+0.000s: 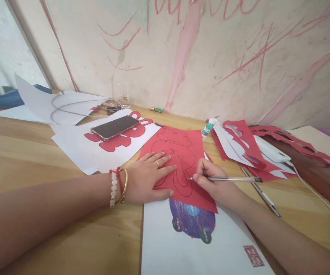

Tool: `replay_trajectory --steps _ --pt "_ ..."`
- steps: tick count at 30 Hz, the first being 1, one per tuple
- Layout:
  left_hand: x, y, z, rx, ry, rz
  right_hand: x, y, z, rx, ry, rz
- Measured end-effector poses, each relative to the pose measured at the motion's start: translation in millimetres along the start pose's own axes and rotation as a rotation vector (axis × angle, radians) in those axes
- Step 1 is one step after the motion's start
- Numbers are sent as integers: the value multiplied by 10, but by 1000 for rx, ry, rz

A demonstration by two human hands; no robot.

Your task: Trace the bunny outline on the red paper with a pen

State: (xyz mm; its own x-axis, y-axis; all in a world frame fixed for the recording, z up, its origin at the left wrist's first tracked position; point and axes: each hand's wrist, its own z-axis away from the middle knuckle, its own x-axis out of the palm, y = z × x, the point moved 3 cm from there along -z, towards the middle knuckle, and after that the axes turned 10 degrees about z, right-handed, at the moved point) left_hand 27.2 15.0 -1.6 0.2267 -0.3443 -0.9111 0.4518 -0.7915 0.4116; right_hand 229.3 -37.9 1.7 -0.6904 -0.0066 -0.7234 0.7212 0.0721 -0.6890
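Observation:
A sheet of red paper (190, 143) bears a rabbit outline drawn in dark lines, its ears pointing toward me. My left hand (148, 177) lies flat across its left part, fingers spread, with a ring and bracelets on. In my right hand (218, 183) a clear-barrelled pen (233, 179) is pinched, its tip at the edge of the ear outline. Beneath the red sheet is a white booklet or board (165, 244) with a purple round picture. To the left, a red rabbit cut-out (136, 131) rests on white paper (67, 143), partly covered by a phone (115, 127).
A glue stick (209, 128) stands tilted behind the red sheet. Red paper scraps (248, 141), a white corded device (272, 149) and a second pen (262, 194) lie at right. A glass (124, 97), a cable (76, 102) and a green battery-like cylinder (157, 110) sit near the wall.

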Motion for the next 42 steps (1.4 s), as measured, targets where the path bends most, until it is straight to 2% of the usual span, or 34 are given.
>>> replay_trajectory --steps 10,30,36,42 --pt "19 -22 -6 -5 -5 5 12 1 -10 -1 23 4" --pt "-12 9 5 1 -9 10 11 12 2 13 -33 -41" --pt "-32 33 8 -10 -12 -7 2 13 -6 1 11 -13" --pt "-16 22 -6 -18 -28 9 9 5 3 12 -32 -27"
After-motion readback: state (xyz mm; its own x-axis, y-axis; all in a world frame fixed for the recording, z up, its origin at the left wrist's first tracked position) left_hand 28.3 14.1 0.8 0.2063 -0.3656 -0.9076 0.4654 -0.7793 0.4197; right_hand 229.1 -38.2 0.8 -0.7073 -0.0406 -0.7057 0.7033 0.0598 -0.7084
